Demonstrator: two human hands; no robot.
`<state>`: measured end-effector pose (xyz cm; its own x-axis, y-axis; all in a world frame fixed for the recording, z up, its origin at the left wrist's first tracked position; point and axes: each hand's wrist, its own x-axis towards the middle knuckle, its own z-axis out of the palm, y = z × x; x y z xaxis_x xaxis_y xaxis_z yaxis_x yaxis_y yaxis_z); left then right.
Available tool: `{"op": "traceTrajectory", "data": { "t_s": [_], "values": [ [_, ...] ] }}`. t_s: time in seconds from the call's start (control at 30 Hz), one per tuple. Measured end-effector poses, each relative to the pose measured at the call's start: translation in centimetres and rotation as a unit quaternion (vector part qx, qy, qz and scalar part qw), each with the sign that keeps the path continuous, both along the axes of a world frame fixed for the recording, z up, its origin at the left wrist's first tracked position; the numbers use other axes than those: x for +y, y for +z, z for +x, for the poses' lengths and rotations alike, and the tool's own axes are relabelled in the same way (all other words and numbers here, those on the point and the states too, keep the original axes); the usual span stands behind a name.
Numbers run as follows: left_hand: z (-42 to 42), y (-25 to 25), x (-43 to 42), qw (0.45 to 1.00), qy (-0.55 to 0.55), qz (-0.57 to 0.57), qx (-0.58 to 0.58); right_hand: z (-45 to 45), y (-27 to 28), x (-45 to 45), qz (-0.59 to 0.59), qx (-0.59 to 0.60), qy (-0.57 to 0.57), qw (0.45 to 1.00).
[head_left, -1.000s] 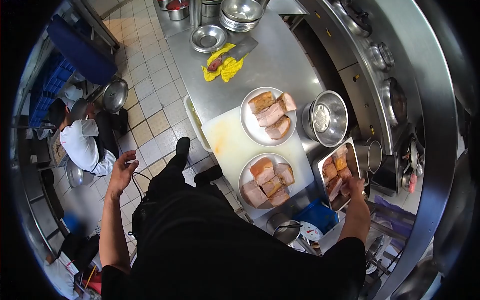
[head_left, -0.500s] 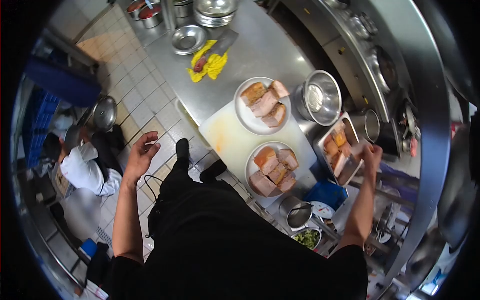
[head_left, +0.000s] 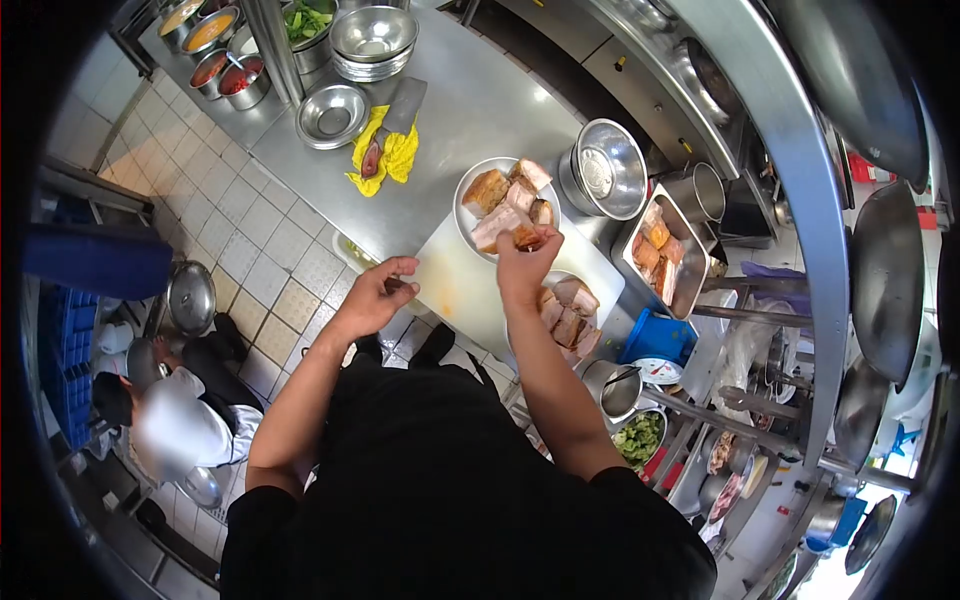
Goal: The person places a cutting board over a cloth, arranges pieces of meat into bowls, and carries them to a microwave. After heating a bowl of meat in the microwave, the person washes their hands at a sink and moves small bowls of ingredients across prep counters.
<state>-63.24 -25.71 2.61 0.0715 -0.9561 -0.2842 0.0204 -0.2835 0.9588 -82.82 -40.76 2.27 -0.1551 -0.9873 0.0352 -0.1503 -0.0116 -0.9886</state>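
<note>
My right hand (head_left: 530,265) is closed with its fingertips on a piece of roasted pork belly (head_left: 526,239), at the near edge of a white plate (head_left: 460,215). More pork belly chunks (head_left: 488,190) lie on that plate. My left hand (head_left: 378,297) holds nothing, its fingers apart and slightly curled, by the left edge of the white cutting board (head_left: 445,285). A second plate of pork pieces (head_left: 572,322) sits closer to me, partly hidden by my right forearm. To the right, a deep metal tray (head_left: 690,290) contains further pork chunks (head_left: 657,245).
A steel bowl (head_left: 612,170) stands beyond the board. On the steel table (head_left: 480,100) lie a yellow cloth (head_left: 402,155), a cleaver-like blade (head_left: 405,103) and metal bowls (head_left: 333,113). A blue container (head_left: 658,337) is at the right. Another person (head_left: 195,415) crouches at the left.
My right hand has moved left from the metal tray to the upper plate, bringing a pork piece. My left hand has come inward toward the cutting board. The view has shifted.
</note>
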Motion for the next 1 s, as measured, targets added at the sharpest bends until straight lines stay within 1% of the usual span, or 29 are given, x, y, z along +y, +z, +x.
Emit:
{"op": "traceTrajectory", "data": {
  "t_s": [0.03, 0.07, 0.1, 0.13, 0.2, 0.23, 0.33, 0.37, 0.43, 0.47, 0.53, 0.57, 0.6, 0.67, 0.73, 0.8, 0.87, 0.93, 0.97, 1.0],
  "values": [
    [0.3, -0.5, 0.5, 1.0, 0.003, 0.0, 0.022, 0.6, -0.4, 0.8, -0.087, 0.097, -0.003, 0.992],
    [0.7, -1.1, 1.1, 1.0, 0.0, 0.0, 0.024, 1.0, -0.9, 1.3, -0.17, 0.193, -0.004, 0.966],
    [1.2, -1.2, 1.8, 1.0, -0.006, 0.008, 0.024, 1.3, -1.6, 1.8, -0.212, 0.209, 0.008, 0.955],
    [1.6, -1.2, 2.4, 1.0, -0.012, 0.016, 0.023, 1.4, -2.2, 2.3, -0.211, 0.211, 0.004, 0.955],
    [2.7, -1.2, 3.2, 0.999, -0.012, 0.029, 0.037, 1.4, -2.9, 2.6, -0.152, 0.21, -0.041, 0.965],
    [3.2, -0.8, 3.5, 0.998, -0.017, 0.043, 0.041, 1.6, -3.2, 2.5, -0.178, 0.208, -0.055, 0.96],
    [4.4, -1.2, 3.9, 0.997, -0.03, 0.062, 0.046, 2.2, -3.5, 3.0, -0.163, 0.216, -0.094, 0.958],
    [4.8, -1.5, 3.8, 0.997, -0.036, 0.055, 0.046, 2.2, -3.8, 3.2, -0.164, 0.217, -0.098, 0.957],
    [5.8, -1.2, 3.6, 0.997, -0.046, 0.048, 0.043, 2.1, -4.0, 3.7, -0.171, 0.283, -0.046, 0.943],
    [6.0, -1.0, 3.3, 0.997, -0.052, 0.038, 0.037, 1.7, -4.1, 3.9, -0.17, 0.283, -0.053, 0.942],
    [6.3, -0.8, 2.6, 0.997, -0.07, 0.027, 0.031, 1.4, -1.4, 4.5, -0.14, 0.334, -0.003, 0.932],
    [6.4, -1.0, 2.1, 0.996, -0.078, 0.025, 0.044, 1.1, 0.3, 5.1, -0.166, 0.38, -0.023, 0.91],
    [6.4, -1.3, 1.6, 0.994, -0.087, 0.024, 0.056, -0.2, 0.7, 5.5, -0.163, 0.381, -0.033, 0.909],
    [6.4, -2.0, 0.1, 0.99, -0.121, 0.022, 0.069, -4.0, 1.3, 6.9, -0.219, 0.363, -0.071, 0.903],
    [5.9, -2.5, -1.8, 0.984, -0.157, 0.025, 0.085, -7.7, 3.1, 9.9, -0.18, 0.34, -0.176, 0.906],
    [4.9, -2.8, -4.8, 0.984, -0.142, 0.046, 0.094, -12.4, 2.9, 12.9, -0.095, 0.306, -0.266, 0.909],
    [3.1, -2.2, -8.5, 0.985, -0.085, 0.091, 0.119, -15.7, 2.1, 15.5, -0.097, 0.196, -0.32, 0.922],
    [0.9, -4.0, -12.4, 0.992, -0.04, 0.099, 0.074, -22.7, -4.1, 19.2, 0.089, 0.101, -0.323, 0.937],
    [0.0, -4.4, -14.1, 0.992, -0.039, 0.098, 0.074, -21.8, -3.1, 20.4, 0.183, 0.04, -0.291, 0.938],
    [-0.7, -4.6, -15.5, 0.988, -0.066, 0.133, 0.039, -20.2, -2.4, 21.5, 0.276, -0.021, -0.254, 0.927]
  ]
}}
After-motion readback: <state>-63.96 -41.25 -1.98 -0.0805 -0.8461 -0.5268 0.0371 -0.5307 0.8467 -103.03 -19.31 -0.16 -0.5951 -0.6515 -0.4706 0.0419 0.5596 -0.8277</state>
